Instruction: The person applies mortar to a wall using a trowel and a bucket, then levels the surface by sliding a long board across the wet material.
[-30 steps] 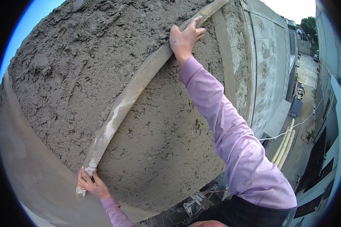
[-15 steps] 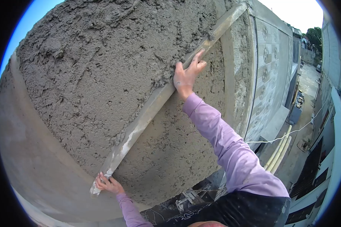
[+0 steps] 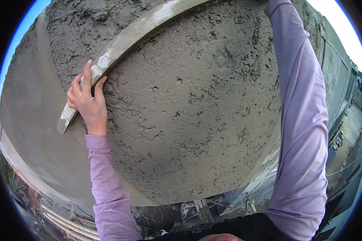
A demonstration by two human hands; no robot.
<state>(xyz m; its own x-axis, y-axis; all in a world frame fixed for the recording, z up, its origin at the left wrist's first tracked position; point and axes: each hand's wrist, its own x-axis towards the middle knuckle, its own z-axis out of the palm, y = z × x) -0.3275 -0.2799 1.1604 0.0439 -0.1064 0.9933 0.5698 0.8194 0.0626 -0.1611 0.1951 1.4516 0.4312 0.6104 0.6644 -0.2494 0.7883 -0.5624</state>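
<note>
A long, mortar-smeared straightedge (image 3: 126, 40) lies slantwise against a wall of wet grey plaster (image 3: 197, 100), its lower end at the left and its upper part running out of the top of the view. Near that lower end my left hand (image 3: 89, 98) is closed around it, fingers over the upper edge and thumb along the lower one. My right arm reaches up in its purple sleeve (image 3: 301, 100), and the hand itself is beyond the top edge. Plaster above the straightedge is rough and lumpy; below it the surface is flatter, with small pits.
A smooth grey band (image 3: 32, 100) borders the rough plaster on the left. Far below lie poles (image 3: 68, 225), cables and rubble. On the right, a patterned wall (image 3: 334, 72) drops toward a street (image 3: 350, 128) at ground level.
The straightedge has moved up the wall, baring more levelled plaster below it. My left hand has risen with it, and my right hand has gone out of view at the top.
</note>
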